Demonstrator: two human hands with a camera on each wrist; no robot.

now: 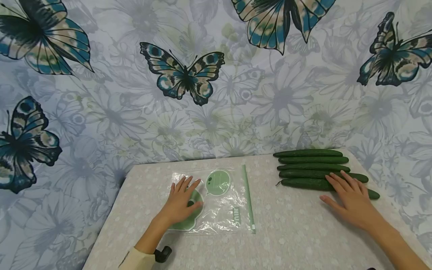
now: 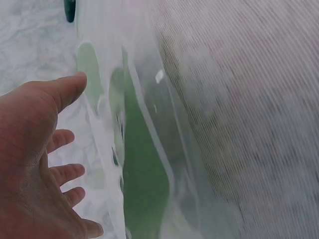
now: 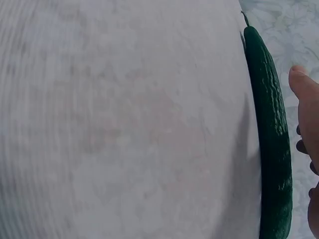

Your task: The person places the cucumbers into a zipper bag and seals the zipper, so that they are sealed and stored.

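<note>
A clear zip bag with green printed patches and a green slider edge lies flat on the table. Over its left part is my left hand, fingers spread; in the left wrist view the hand has nothing between thumb and fingers. Several dark green cucumbers lie side by side at the table's far right. My right hand is spread over the right end of the nearest cucumber, hiding part of it. The right wrist view shows that cucumber beside the thumb; whether they touch, I cannot tell.
A pale patterned cloth covers the table. Behind it hangs a backdrop printed with butterflies and flowers. A black object shows at the left wrist, by the cream sleeve.
</note>
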